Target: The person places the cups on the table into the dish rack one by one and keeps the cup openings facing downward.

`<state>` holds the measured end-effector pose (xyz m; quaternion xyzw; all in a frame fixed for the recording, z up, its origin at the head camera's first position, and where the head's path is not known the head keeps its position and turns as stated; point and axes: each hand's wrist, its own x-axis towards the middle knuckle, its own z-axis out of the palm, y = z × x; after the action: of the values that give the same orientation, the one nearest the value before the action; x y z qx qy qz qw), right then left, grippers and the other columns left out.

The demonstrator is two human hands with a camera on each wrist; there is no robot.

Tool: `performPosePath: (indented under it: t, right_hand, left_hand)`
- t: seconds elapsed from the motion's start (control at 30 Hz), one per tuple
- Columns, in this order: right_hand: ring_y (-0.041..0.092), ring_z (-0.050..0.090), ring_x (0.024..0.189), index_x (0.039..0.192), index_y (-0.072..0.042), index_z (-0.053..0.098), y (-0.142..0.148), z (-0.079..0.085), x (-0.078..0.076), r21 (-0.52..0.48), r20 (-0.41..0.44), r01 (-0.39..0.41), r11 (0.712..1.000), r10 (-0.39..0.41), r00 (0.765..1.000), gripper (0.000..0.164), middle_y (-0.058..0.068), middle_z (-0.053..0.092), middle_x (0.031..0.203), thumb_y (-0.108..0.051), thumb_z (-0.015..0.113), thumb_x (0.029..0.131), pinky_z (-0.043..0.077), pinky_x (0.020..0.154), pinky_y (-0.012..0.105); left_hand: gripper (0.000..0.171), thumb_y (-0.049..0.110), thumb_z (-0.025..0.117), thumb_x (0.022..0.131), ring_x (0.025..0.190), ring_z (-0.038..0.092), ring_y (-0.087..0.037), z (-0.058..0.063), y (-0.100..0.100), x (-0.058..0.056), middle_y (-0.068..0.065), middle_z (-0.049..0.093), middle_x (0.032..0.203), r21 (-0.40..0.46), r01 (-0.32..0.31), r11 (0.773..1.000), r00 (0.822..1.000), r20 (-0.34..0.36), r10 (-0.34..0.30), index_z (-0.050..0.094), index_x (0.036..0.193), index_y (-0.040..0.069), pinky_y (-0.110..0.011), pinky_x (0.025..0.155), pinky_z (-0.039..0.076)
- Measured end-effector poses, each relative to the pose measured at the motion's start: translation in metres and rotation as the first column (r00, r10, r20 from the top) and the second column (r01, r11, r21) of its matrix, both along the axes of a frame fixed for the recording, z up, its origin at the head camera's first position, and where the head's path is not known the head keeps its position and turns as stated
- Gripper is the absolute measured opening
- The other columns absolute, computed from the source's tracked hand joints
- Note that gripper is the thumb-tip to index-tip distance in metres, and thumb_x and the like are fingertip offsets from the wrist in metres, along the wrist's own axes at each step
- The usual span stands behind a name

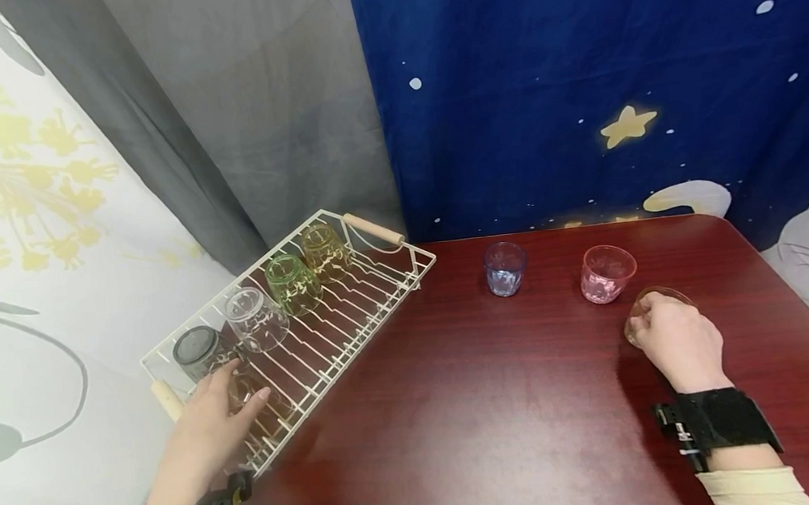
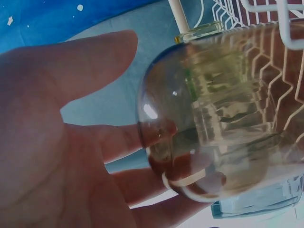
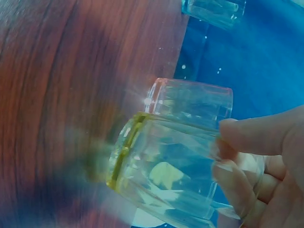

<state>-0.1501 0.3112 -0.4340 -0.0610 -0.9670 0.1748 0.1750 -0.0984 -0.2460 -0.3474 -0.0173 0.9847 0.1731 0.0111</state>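
We see our left hand (image 1: 205,430) reaching forward from a slanted wrist (image 1: 170,493), thumb (image 2: 85,66) held wide of the slightly bent fingers (image 2: 123,137). Our right hand (image 1: 680,345) stretches out well apart from it, back upward, with its thumb and forefinger (image 3: 232,185) drawn into a pinch. Its other fingers curl behind, though their tips seem partly hidden from us.
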Motion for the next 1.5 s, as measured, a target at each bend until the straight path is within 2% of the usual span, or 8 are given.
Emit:
performPosePath:
  t: [0.23, 0.43, 0.53, 0.73, 0.97, 1.3, 1.4, 1.5]
  right_hand:
    - [0.049, 0.063, 0.074, 0.096, 0.0, 0.065, -0.004, 0.01, 0.004, -0.027, -0.045, 0.009, 1.0, -0.011, 0.999, 0.019, 0.024, 0.069, 0.083, -0.015, 0.064, 0.084, 0.046, 0.051, 0.056]
    - [0.042, 0.065, 0.073, 0.098, -0.001, 0.066, -0.011, 0.021, 0.007, -0.083, -0.082, -0.019, 0.996, 0.012, 0.997, 0.018, 0.018, 0.071, 0.081, -0.014, 0.067, 0.085, 0.044, 0.05, 0.045]
    - [0.033, 0.064, 0.069, 0.098, -0.002, 0.067, -0.016, 0.024, 0.009, -0.126, -0.104, -0.047, 0.991, 0.034, 0.994, 0.017, 0.016, 0.071, 0.079, -0.015, 0.068, 0.086, 0.041, 0.052, 0.036]
    - [-0.004, 0.052, 0.063, 0.099, -0.004, 0.069, -0.03, 0.031, 0.012, -0.22, -0.14, -0.086, 0.972, 0.056, 0.989, 0.019, 0.014, 0.071, 0.08, -0.018, 0.071, 0.087, 0.039, 0.055, 0.02]
    - [-0.021, 0.042, 0.067, 0.098, -0.006, 0.07, -0.062, 0.037, 0.018, -0.325, -0.276, -0.121, 0.938, 0.028, 0.961, 0.014, 0.01, 0.07, 0.08, -0.015, 0.071, 0.088, 0.037, 0.061, 0.007]
    - [-0.015, 0.051, 0.068, 0.1, -0.007, 0.069, -0.103, 0.03, 0.022, -0.517, -0.325, -0.158, 0.841, -0.022, 0.946, 0.013, 0.004, 0.069, 0.081, -0.008, 0.071, 0.087, 0.041, 0.063, 0.004]
    - [-0.01, 0.053, 0.069, 0.101, -0.006, 0.069, -0.111, 0.03, 0.023, -0.601, -0.319, -0.18, 0.779, -0.026, 0.948, 0.013, -0.009, 0.064, 0.079, -0.007, 0.069, 0.088, 0.042, 0.063, 0.006]
    - [-0.006, 0.055, 0.071, 0.101, -0.001, 0.066, -0.119, 0.029, 0.024, -0.706, -0.341, -0.24, 0.666, -0.023, 0.94, 0.011, -0.018, 0.059, 0.077, -0.002, 0.066, 0.09, 0.043, 0.065, 0.008]
  left_hand:
    - [0.076, 0.05, 0.053, 0.097, 0.126, 0.045, -0.053, 0.011, 0.003, 0.0, -0.036, 0.042, 0.141, -0.008, 0.015, 1.0, 0.999, -0.037, -0.016, 0.034, 0.147, -0.005, -0.068, 0.1, 0.039]
    - [0.075, 0.053, 0.05, 0.098, 0.102, 0.062, -0.038, 0.027, 0.016, 0.005, -0.029, 0.05, 0.137, -0.027, 0.029, 0.999, 0.996, -0.085, -0.031, 0.036, 0.148, 0.0, -0.063, 0.092, 0.047]
    - [0.075, 0.056, 0.048, 0.097, 0.096, 0.063, -0.031, 0.034, 0.027, 0.004, -0.024, 0.056, 0.13, -0.028, 0.058, 0.998, 0.991, -0.121, -0.061, 0.037, 0.149, 0.003, -0.059, 0.091, 0.048]
    - [0.067, 0.052, 0.05, 0.098, 0.121, 0.056, -0.04, 0.045, 0.053, -0.001, -0.021, 0.054, 0.139, -0.009, 0.111, 0.994, 0.978, -0.176, -0.111, 0.04, 0.149, 0.009, -0.059, 0.1, 0.045]
    - [0.058, 0.044, 0.057, 0.097, 0.135, 0.048, -0.036, 0.033, 0.08, -0.015, -0.014, 0.051, 0.146, 0.091, 0.216, 0.972, 0.958, -0.213, -0.192, 0.047, 0.144, 0.012, -0.056, 0.11, 0.04]
    - [0.053, 0.034, 0.065, 0.093, 0.131, 0.054, -0.025, -0.002, 0.125, -0.033, -0.005, 0.058, 0.141, 0.365, 0.329, 0.871, 0.942, -0.197, -0.273, 0.051, 0.14, 0.015, -0.048, 0.11, 0.043]
    - [0.052, 0.03, 0.067, 0.093, 0.127, 0.057, -0.023, -0.009, 0.138, -0.038, -0.004, 0.06, 0.138, 0.478, 0.341, 0.809, 0.94, -0.177, -0.291, 0.051, 0.14, 0.016, -0.045, 0.108, 0.045]
    - [0.053, 0.024, 0.066, 0.094, 0.127, 0.057, -0.026, -0.015, 0.148, -0.044, -0.006, 0.058, 0.139, 0.607, 0.347, 0.715, 0.934, -0.15, -0.326, 0.047, 0.143, 0.016, -0.044, 0.108, 0.046]
